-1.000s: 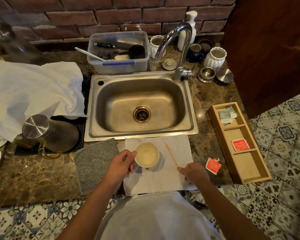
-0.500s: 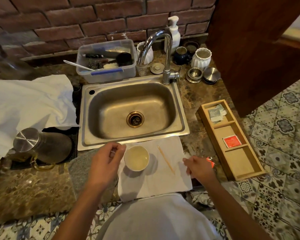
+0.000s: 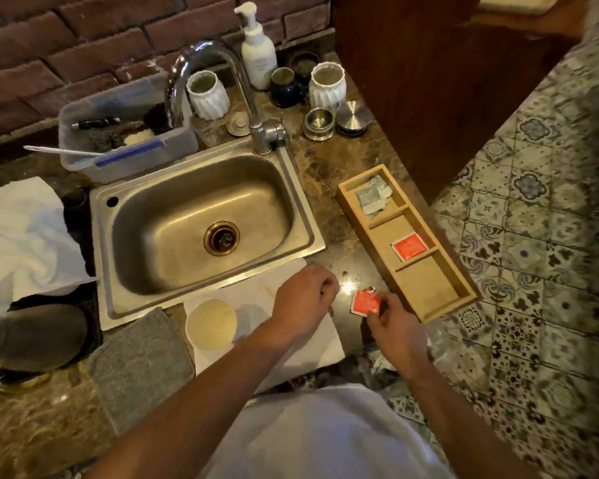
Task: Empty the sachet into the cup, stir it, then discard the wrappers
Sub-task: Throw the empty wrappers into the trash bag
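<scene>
Right hand (image 3: 393,323) pinches the red sachet (image 3: 365,302) at its lower right corner, on the counter (image 3: 329,167) just beside the wooden tray (image 3: 440,314). Left hand (image 3: 303,299) fingers curled over the white cloth (image 3: 325,347); can't tell if it holds anything. Cup (image 3: 211,324) sits on the cloth, left of both hands, in front of the sink (image 3: 301,216).

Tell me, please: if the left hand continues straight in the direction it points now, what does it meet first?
Probably the red sachet, which the right hand pinches. The left hand points right, across the white cloth. Height is unclear, so it might pass above.
</scene>
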`<state>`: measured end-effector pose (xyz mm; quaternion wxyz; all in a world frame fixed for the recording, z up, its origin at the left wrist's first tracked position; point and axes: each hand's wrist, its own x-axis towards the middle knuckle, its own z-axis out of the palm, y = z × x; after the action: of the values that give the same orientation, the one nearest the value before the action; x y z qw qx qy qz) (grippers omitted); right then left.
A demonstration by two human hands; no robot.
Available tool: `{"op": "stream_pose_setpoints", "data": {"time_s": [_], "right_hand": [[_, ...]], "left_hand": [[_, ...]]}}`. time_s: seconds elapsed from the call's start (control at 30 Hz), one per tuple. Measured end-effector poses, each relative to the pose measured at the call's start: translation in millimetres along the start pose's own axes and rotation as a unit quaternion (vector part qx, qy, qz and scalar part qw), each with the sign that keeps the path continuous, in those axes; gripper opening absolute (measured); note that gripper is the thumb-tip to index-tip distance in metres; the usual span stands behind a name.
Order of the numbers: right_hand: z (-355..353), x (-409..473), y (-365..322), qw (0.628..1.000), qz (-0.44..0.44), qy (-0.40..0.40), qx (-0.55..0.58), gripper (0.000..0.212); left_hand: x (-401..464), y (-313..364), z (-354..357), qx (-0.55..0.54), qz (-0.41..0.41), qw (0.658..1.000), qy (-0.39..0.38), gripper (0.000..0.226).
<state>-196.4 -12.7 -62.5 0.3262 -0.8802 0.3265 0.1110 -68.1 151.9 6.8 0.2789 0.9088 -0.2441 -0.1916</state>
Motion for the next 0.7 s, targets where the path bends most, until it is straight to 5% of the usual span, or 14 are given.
{"op": "stream_pose_setpoints", "data": {"time_s": [0.3, 0.53, 0.7], "right_hand": [[3.4, 4.3, 12.9, 0.999, -0.005, 0.022, -0.034, 0.043], [13.3, 4.2, 10.7, 0.994, -0.04, 0.096, -0.043, 0.028], [16.3, 10.9, 13.7, 0.997, -0.042, 0.065, -0.029, 0.024]], "left_hand": [[55.9, 11.3, 68.2, 0.091, -0.006, 0.993, -0.082, 0.028], [64.6, 23.0, 88.2, 0.125, 0.032, 0.987, -0.096, 0.03], [63.9, 28.8, 91.7, 0.194, 0.052, 0.972, -0.123, 0.025]]}}
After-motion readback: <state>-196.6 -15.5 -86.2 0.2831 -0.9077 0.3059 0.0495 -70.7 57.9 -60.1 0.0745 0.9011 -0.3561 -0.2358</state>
